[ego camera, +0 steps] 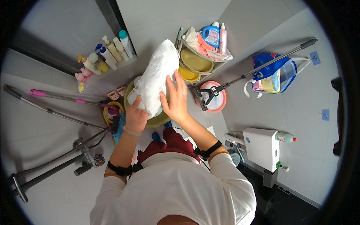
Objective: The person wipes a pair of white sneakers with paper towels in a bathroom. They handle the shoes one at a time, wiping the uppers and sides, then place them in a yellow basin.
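Note:
A long white wrapped bundle (159, 74), apparently cloth with a creased surface, is held up in front of me at a slant. My left hand (137, 116) grips its lower left end, the thumb up and the palm partly beneath it. Against the bundle's right side rest the spread fingers of my right hand (175, 98). Below is a wide olive-yellow basin (154, 123) on the floor, largely covered by the bundle and my hands. Something whitish (134, 98) shows beside the bundle's left edge; I cannot tell what it is.
Behind stands a corner rack (208, 58) with a blue detergent bottle (211, 35) and basins. A mop (244, 76) leans over a pink bucket (218, 97) at right. Several pump bottles (108, 54) line a ledge. Long-handled tools (53, 111) lean at left; a toilet cistern (260, 149) is at right.

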`<state>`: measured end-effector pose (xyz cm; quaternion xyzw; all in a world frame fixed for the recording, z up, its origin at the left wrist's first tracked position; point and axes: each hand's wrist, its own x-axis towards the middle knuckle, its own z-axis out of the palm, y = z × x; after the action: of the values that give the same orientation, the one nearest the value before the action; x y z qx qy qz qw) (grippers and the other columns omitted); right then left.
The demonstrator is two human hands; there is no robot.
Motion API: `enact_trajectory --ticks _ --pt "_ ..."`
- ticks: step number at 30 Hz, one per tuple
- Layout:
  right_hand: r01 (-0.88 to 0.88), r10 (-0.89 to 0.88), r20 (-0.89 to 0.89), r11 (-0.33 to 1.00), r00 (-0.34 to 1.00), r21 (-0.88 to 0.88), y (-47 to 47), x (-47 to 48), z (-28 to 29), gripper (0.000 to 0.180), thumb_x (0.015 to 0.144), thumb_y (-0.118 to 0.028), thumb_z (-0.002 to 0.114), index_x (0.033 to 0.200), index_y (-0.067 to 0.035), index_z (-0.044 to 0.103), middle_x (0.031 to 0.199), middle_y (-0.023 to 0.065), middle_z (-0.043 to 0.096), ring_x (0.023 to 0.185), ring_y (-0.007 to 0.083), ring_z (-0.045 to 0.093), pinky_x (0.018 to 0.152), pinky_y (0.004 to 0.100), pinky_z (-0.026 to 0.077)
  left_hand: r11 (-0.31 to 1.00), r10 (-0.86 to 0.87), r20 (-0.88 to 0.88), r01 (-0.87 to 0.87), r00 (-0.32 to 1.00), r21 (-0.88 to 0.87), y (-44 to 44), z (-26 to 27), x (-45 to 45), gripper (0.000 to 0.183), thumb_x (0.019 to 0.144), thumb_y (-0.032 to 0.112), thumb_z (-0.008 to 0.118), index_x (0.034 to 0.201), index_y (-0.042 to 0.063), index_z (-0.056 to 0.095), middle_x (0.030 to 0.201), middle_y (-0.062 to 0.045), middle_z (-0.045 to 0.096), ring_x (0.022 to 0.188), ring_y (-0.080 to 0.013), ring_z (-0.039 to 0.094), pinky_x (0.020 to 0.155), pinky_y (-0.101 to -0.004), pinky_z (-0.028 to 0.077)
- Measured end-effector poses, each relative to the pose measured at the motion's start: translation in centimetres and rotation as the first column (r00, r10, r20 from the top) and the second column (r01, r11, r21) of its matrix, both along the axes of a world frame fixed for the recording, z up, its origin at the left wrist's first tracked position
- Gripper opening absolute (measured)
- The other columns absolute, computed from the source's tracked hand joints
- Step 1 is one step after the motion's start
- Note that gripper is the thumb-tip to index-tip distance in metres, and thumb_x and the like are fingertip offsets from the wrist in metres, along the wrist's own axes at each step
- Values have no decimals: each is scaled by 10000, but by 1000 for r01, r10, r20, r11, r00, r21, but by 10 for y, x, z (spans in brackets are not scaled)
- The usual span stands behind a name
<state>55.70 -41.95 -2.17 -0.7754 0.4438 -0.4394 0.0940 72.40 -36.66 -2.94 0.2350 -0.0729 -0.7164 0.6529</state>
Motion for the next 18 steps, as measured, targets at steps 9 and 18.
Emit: enact_trajectory --ticks 9,18 --pt "-350 -165 735 797 658 493 -3 6 -30 536 851 -67 685 1307 8 415 1080 45 562 975 108 539 890 274 436 996 36 128 -25 991 -82 -2 13 0 488 891 -12 569 1348 20 403 1336 -88 496 1263 -214 462 1057 -378 386" --pt "-476 -279 843 724 459 499 8 -10 -17 237 866 37 630 1096 28 575 909 16 660 812 57 590 754 188 458 996 70 232 -56 970 -67 0 9 5 464 894 30 598 1328 35 434 1310 -68 522 1222 -197 497 1028 -366 414"
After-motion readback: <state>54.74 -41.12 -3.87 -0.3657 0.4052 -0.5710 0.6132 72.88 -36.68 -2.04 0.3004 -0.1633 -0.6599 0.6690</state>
